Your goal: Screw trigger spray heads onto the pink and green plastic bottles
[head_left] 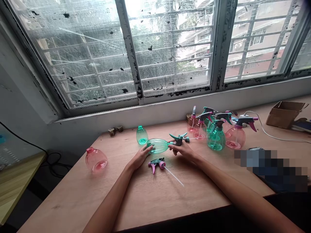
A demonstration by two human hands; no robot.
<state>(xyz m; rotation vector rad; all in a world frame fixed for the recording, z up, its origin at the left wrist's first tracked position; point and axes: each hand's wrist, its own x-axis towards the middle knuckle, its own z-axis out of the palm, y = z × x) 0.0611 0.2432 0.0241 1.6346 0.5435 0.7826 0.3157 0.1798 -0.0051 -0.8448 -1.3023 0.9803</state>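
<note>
My left hand (143,155) is wrapped round the base end of a clear green bottle (157,146), which lies on its side with its neck to the right. My right hand (181,149) grips a black and green spray trigger head (179,139) beside that neck. Its green collar points right, and a thin pale tube seems to run on from there. Whether head and bottle touch, I cannot tell. Nearer to me lies a black and pink spray trigger head (157,164) with its long tube. Behind the held bottle stands an open green bottle (142,135).
An open pink bottle (96,160) rests tilted at the left of the wooden table (73,197). Several bottles with spray heads, such as a pink spray bottle (235,137), cluster at the right. Beyond are a white cable (269,136), a cardboard box (284,115) and a blurred dark object (274,170).
</note>
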